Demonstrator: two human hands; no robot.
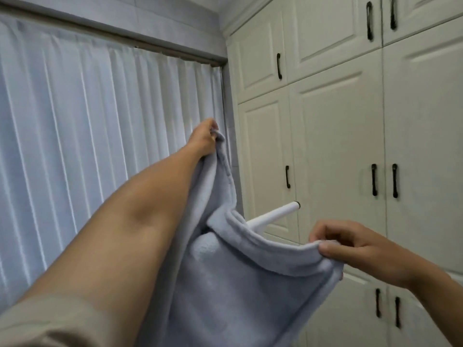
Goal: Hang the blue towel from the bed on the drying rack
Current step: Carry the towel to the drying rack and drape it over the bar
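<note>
The towel [240, 284] is off the bed and up at the rack, stretched between 2 hands. The left hand [203, 140] reaches high toward the curtain [75, 134], its fingers clenched on one top corner, while the right hand [350, 246] sits lower and nearer the wardrobe [338, 121], thumb and fingers pinching the other corner. Held that way, the top hem runs taut enough to be laid across the rail [275, 212], and the cloth already sags against it near the middle, hiding all but the rail's free end. I'd judge the spread keeps it from bunching as it drapes.

The towel is pale blue, thick and fleecy, with a rolled hem, and hangs in soft folds. The rail is a smooth white tube with a dark end cap.
</note>
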